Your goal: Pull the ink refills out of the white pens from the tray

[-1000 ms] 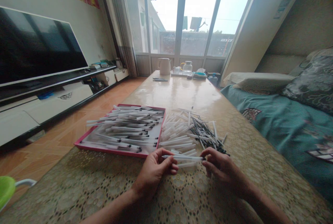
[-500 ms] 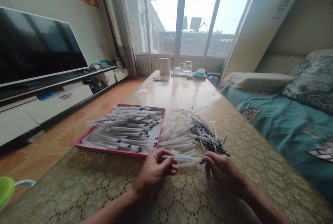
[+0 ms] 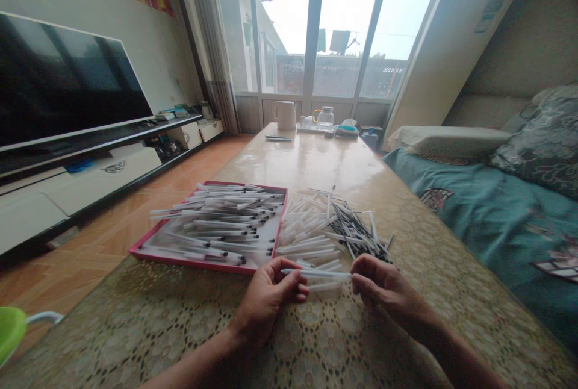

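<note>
My left hand (image 3: 268,298) pinches one end of a white pen barrel (image 3: 316,273) that lies level just above the table. My right hand (image 3: 383,289) has its fingers closed at the barrel's other end. Just beyond the hands lies a loose heap of white barrels (image 3: 307,232) and thin black refills (image 3: 361,232). To the left of the heap, a pink tray (image 3: 153,243) holds several pens stacked sideways.
The long table has a lace-patterned cloth (image 3: 180,329) at the near end. A white kettle (image 3: 285,115), a glass jug (image 3: 325,117) and small items stand at the far end. A teal sofa (image 3: 487,208) runs along the right, a TV (image 3: 63,82) on the left. A green cup (image 3: 11,329) is at the lower left.
Both hands stay at the ends of the barrel. My right hand has shifted slightly, its fingers working at the barrel's right end.
</note>
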Available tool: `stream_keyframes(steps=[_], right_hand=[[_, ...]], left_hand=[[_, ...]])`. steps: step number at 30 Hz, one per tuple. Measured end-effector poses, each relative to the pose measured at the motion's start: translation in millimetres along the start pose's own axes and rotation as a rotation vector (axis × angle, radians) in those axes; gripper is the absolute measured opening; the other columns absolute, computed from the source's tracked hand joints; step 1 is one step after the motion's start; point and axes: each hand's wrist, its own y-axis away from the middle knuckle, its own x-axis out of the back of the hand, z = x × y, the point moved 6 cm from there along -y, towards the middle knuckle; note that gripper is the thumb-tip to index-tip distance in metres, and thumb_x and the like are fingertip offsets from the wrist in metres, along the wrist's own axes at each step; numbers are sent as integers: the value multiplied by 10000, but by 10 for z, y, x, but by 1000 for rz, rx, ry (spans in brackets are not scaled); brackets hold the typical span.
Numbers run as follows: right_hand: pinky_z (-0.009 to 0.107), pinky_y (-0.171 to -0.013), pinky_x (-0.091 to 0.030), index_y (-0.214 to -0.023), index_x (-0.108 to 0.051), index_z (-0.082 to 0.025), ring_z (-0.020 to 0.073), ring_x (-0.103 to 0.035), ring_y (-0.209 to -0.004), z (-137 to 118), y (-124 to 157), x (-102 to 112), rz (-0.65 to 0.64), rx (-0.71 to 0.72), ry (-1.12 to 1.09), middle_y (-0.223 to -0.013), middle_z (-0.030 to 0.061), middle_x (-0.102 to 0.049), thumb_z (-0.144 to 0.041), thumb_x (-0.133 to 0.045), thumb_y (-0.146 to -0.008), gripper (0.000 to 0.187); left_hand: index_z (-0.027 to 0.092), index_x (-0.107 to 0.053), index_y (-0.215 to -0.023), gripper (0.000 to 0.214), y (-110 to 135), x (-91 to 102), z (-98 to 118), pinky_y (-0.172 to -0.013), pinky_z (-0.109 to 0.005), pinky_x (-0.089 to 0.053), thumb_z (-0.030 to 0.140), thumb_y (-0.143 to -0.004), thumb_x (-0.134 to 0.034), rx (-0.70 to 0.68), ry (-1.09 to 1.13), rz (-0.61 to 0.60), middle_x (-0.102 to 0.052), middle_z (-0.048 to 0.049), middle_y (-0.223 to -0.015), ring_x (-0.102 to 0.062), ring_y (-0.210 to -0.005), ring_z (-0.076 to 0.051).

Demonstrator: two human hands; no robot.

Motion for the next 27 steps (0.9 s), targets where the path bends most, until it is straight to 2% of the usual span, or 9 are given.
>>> stream_keyframes(steps=[4, 7, 9, 12, 15, 16, 18, 21, 27], right_hand=[[174, -364, -292, -747, -496, -185, 53, -392, -391, -3, 0, 52, 27, -36, -16, -597, -55, -515, -506, -547, -772, 326], [163, -334, -247, -739, -483, -189, 42, -358, -362, 26, 2, 312, 144, -71, -90, -586, -60, -501, -503, -587, -740, 331], [159, -316, -235, -755, -478, -197, 33, -335, -343, 70, 17, 620, 343, -48, -202, -583, -64, -502, -490, -631, -702, 335], [154, -335, -302, -769, -482, -203, 42, -397, -380, 148, 76, 1040, 633, 73, -352, -610, -58, -533, -443, -705, -632, 356], [179, -400, -396, -776, -484, -198, 64, -468, -439, 175, 187, 1257, 922, 217, -296, -656, -44, -551, -440, -688, -660, 336], [197, -428, -423, -791, -485, -195, 77, -493, -460, 158, 215, 1259, 982, 249, -220, -669, -37, -557, -446, -662, -692, 322], [242, -481, -461, -831, -475, -192, 112, -545, -502, 97, 225, 1178, 1019, 277, -27, -682, -18, -574, -462, -585, -767, 299], [293, -556, -480, -866, -454, -192, 167, -607, -577, 11, 160, 970, 953, 247, 271, -707, 22, -611, -468, -471, -844, 278], [310, -612, -465, -869, -510, -187, 238, -626, -753, 0, 34, 722, 798, 244, 752, -824, 93, -646, -422, -442, -841, 246]], left_hand=[[130, -577, -778, 285, -4, 12, -11, -541, -211, -490, 303, -636, -753, -6, 6, -6, -667, -32, -649, -612, -564, -115], [133, -578, -805, 258, -10, 28, -26, -541, -211, -493, 299, -674, -726, -17, 11, -10, -665, -33, -667, -610, -568, -111], [134, -575, -828, 252, -13, 40, -33, -540, -213, -496, 298, -693, -711, -26, 12, -6, -662, -34, -674, -609, -567, -110], [140, -567, -854, 254, -13, 42, -27, -551, -218, -500, 296, -703, -701, -37, 18, 8, -658, -32, -682, -614, -579, -113], [141, -557, -948, 318, 5, 11, 8, -585, -227, -506, 273, -699, -704, -34, 21, 27, -661, -34, -698, -630, -618, -128], [145, -539, -1020, 383, 15, -4, 26, -599, -233, -509, 261, -695, -706, -34, 25, 34, -665, -37, -714, -639, -643, -138], [171, -450, -1182, 566, 35, -34, 63, -616, -248, -513, 239, -685, -713, -41, 37, 39, -675, -45, -764, -652, -688, -160], [208, -339, -1280, 706, 52, -57, 87, -574, -257, -514, 245, -681, -712, -67, 26, 21, -672, -43, -800, -654, -657, -167], [160, -470, -1104, 401, 105, -159, 12, -465, -252, -494, 299, -759, -622, -166, -202, -140, -604, -12, -721, -610, -511, -138]])
